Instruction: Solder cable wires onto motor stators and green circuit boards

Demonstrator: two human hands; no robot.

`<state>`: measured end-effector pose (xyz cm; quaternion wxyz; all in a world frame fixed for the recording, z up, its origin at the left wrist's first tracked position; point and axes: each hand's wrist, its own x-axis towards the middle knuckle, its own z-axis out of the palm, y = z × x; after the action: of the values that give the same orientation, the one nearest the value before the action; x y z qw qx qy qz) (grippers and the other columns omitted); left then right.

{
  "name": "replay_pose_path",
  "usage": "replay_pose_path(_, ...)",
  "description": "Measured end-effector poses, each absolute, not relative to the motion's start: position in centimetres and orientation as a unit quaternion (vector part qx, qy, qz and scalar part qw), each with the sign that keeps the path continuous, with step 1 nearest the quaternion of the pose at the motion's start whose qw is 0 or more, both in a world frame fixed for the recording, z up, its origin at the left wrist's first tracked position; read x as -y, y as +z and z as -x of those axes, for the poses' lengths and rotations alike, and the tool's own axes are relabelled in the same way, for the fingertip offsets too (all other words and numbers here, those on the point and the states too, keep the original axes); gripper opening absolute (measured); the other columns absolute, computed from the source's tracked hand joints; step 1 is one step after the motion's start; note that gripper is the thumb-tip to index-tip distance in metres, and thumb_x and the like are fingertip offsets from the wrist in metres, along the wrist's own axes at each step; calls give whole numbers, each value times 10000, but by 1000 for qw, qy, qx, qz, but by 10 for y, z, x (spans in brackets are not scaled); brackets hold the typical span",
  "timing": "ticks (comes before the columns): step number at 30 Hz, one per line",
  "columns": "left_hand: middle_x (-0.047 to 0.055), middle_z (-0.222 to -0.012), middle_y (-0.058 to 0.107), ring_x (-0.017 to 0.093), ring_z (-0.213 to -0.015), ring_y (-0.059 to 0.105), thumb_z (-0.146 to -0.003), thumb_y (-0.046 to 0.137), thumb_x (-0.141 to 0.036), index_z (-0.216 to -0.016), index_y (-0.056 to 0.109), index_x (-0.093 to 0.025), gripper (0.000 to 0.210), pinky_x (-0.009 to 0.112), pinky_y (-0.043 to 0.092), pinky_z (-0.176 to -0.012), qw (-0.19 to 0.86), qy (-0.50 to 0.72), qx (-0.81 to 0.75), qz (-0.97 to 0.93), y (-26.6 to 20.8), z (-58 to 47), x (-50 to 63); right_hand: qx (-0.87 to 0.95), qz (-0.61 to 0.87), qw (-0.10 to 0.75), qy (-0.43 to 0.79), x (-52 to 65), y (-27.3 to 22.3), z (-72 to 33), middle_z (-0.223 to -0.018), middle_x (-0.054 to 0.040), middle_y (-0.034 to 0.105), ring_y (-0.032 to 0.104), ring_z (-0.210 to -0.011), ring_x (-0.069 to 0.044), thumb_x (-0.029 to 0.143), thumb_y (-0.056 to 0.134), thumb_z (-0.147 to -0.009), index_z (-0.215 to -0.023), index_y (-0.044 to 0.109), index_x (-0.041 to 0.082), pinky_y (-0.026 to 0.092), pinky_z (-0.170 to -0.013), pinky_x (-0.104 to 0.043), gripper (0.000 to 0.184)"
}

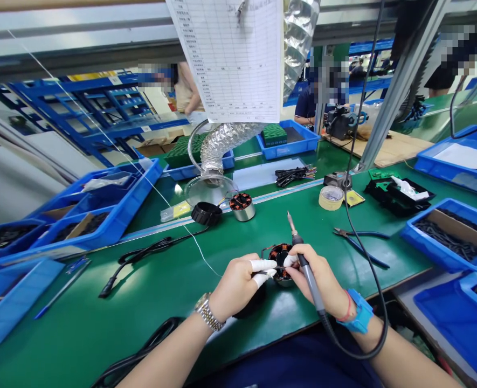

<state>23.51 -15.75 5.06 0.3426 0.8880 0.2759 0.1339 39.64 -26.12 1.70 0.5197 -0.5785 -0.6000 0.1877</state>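
Over a motor stator (pixel 282 277) with copper windings, my left hand (pixel 238 283) has its white-cotted thumb and finger closed in a pinch on a thin dark wire. My right hand (pixel 321 275) carries a soldering iron (pixel 311 283), its tip pointing up and away from the stator. The right thumb and a white-cotted finger also pinch close together near the same wire. Whether they grip it too, I cannot tell. A second stator (pixel 242 207) in a silver ring stands farther back, beside a black round housing (pixel 206 214) with a black power cable (pixel 141 253).
Blue-handled cutters (pixel 363 245) and a solder reel (pixel 331 198) lie to the right. Blue parts bins (pixel 452 231) flank both sides. A fume duct (pixel 226 143) and a hanging paper sheet (pixel 238 64) are ahead. The iron's cord (pixel 378 269) loops around my right wrist. People are in the background.
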Motion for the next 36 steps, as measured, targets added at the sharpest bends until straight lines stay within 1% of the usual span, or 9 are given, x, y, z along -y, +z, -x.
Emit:
replay_pose_path(3,15,-783,634,133,-691,571,-776,566,-210,-954,670,-214,207,236,443,-654,349,126,-272,-888,56,-235,157,596,574,529,191,264,17,-397,-777,10,568,533,-648,-87,138,505,-784,-982,430,212,428,-623,-193,224)
replay_pose_path(8,6,-785,639,125,-720,583,-791,541,-188,-826,667,-193,131,227,444,-682,362,137,-266,-883,58,-234,157,606,570,525,178,263,20,-396,-802,6,574,536,-648,-85,130,517,-770,-1003,432,210,430,-623,-190,260)
replay_pose_path(20,14,-725,627,121,-654,575,-766,579,-196,-880,699,-190,165,225,453,-614,372,175,-278,-868,50,-238,161,626,580,509,112,259,20,-389,-798,3,578,534,-645,-91,126,488,-795,-984,453,209,420,-605,-191,209)
replay_pose_path(25,0,-645,570,104,-573,510,-789,545,-190,-824,691,-181,150,213,403,-542,311,191,-278,-888,45,-240,168,608,603,514,48,253,13,-379,-811,-15,585,555,-671,-112,112,468,-800,-999,453,203,431,-612,-212,220)
replay_pose_path(29,3,-641,546,108,-587,492,-815,499,-177,-760,670,-180,180,220,389,-554,270,202,-281,-899,42,-242,173,588,621,518,-4,248,10,-375,-791,-20,581,555,-664,-123,107,453,-814,-1007,458,204,442,-612,-235,216)
replay_pose_path(30,4,-657,555,111,-593,497,-818,500,-187,-789,668,-183,171,224,394,-560,270,194,-285,-899,42,-241,173,588,618,521,3,249,10,-376,-791,-17,581,556,-665,-120,108,460,-815,-1007,459,206,448,-615,-235,216)
replay_pose_path(32,5,-723,591,117,-619,519,-808,531,-220,-933,644,-196,170,234,415,-592,289,166,-285,-899,47,-238,170,588,609,532,24,255,12,-379,-828,-19,585,569,-708,-119,117,496,-808,-1016,460,213,469,-654,-237,233)
replay_pose_path(34,10,-814,620,126,-682,552,-794,563,-246,-1066,573,-196,277,244,441,-656,336,134,-261,-895,53,-232,164,581,594,556,25,265,13,-381,-898,-26,592,582,-769,-121,111,537,-789,-1035,453,226,486,-706,-247,284)
replay_pose_path(36,15,-867,629,130,-750,571,-804,558,-261,-1049,554,-185,256,246,448,-715,388,105,-218,-889,58,-226,157,578,567,586,45,275,11,-381,-969,-34,592,592,-797,-117,90,549,-779,-1061,430,243,502,-719,-248,342)
